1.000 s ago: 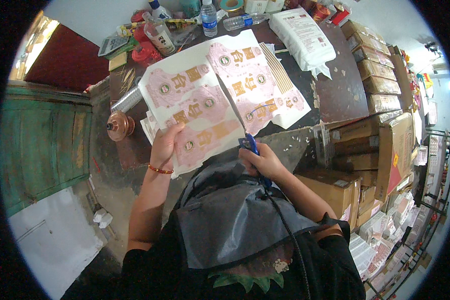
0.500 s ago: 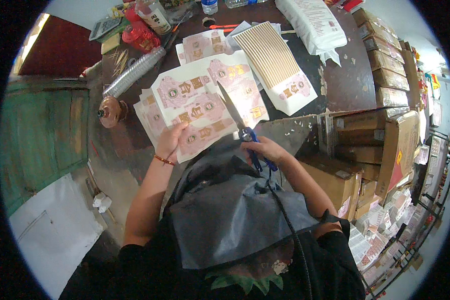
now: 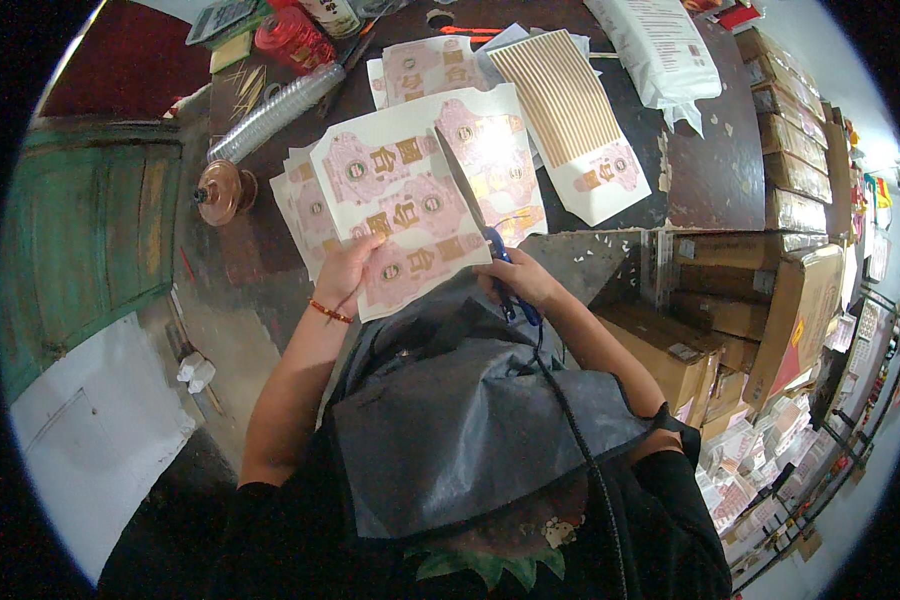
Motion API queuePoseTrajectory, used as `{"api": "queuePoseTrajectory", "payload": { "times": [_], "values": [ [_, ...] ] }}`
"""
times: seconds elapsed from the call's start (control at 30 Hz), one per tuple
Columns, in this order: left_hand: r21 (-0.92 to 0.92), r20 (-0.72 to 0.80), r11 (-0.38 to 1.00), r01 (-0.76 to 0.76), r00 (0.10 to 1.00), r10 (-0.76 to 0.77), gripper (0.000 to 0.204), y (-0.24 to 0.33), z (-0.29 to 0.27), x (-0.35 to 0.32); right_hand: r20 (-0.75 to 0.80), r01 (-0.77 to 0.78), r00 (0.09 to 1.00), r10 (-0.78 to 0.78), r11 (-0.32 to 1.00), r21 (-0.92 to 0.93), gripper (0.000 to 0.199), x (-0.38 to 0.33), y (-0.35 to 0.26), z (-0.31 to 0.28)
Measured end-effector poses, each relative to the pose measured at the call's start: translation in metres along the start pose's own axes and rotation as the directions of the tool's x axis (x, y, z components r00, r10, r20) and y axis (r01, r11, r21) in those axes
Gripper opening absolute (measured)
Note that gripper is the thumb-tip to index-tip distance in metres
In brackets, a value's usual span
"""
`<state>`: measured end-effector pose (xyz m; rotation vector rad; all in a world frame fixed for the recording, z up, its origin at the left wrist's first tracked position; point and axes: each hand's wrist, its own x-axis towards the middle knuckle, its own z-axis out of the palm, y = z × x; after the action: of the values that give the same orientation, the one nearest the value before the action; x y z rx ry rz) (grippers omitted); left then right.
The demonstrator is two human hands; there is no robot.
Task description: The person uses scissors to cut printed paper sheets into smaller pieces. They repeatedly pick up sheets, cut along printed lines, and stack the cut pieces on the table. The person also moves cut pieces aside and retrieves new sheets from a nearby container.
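Observation:
Between the fingers and thumb of my left hand (image 3: 344,275) is the lower left edge of a white paper sheet (image 3: 405,290) printed with pink and gold patterns. My right hand (image 3: 519,278) is closed round the blue handles of a pair of scissors (image 3: 462,182). Their long metal blade points away from me, lying along the sheet's right side; whether the blades are apart I cannot tell. Another patterned sheet (image 3: 490,120) shows behind the blade, and more printed sheets (image 3: 305,200) stick out at the left.
A striped paper stack (image 3: 560,95) lies at the right, near a white plastic package (image 3: 660,55). Back left are a red spool (image 3: 295,38), a stack of clear plastic cups (image 3: 275,112) and a copper-coloured lidded pot (image 3: 224,192). Cardboard boxes (image 3: 725,285) stand to the right.
The scissors have moved a little farther up along the sheet, away from me. My left hand keeps its grip on the sheet. The whole view has shifted slightly.

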<state>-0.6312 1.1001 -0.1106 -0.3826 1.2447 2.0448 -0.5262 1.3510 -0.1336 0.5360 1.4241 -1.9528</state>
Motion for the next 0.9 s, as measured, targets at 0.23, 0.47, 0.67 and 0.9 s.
{"api": "queuePoseTrajectory", "payload": {
  "times": [0.23, 0.47, 0.67, 0.9],
  "values": [
    [-0.048, -0.003, 0.999, 0.025, 1.000, -0.025, 0.034, -0.007, -0.007, 0.004, -0.065, 0.016, 0.998, -0.015, 1.000, 0.014, 0.013, 0.001, 0.006, 0.004],
    [-0.059, 0.032, 0.997, 0.050, 0.998, -0.048, 0.038, -0.005, -0.001, 0.002, -0.152, 0.001, 0.988, 0.002, 1.000, 0.021, 0.014, -0.006, 0.003, 0.014],
    [0.094, -0.015, 0.996, 0.002, 1.000, 0.000, 0.036, -0.007, 0.004, -0.001, -0.147, 0.040, 0.988, -0.054, 0.994, -0.100, 0.019, -0.007, -0.001, 0.012],
    [0.018, 0.072, 1.000, 0.000, 0.997, -0.002, 0.037, -0.005, 0.016, -0.009, -0.154, 0.044, 0.988, -0.025, 0.991, 0.124, 0.018, -0.004, -0.009, 0.010]
  ]
}}
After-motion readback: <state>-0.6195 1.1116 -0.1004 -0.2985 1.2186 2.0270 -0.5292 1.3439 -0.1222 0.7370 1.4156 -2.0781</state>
